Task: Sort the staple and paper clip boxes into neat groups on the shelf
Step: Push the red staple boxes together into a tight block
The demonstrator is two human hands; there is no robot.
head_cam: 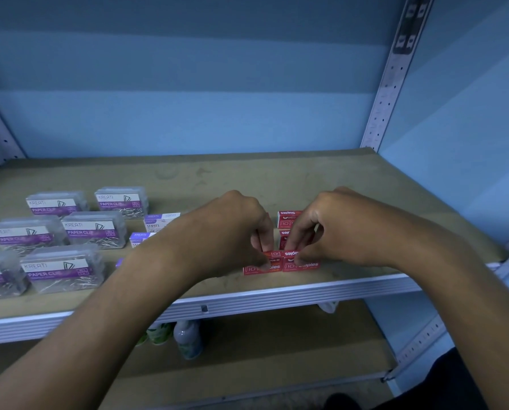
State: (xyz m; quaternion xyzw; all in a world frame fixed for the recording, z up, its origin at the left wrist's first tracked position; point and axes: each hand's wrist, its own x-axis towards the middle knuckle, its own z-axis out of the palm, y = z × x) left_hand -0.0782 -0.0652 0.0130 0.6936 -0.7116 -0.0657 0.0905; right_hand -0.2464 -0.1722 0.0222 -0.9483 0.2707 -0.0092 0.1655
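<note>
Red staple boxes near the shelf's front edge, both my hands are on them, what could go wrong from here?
1. The two front red boxes sit close to the shelf lip; a forward nudge from the left hand or right hand could tip them off.
2. The grip is fingertips only, so a box may slip or twist out of line.
3. The left forearm crosses the purple staple boxes and could brush them askew.
</note>
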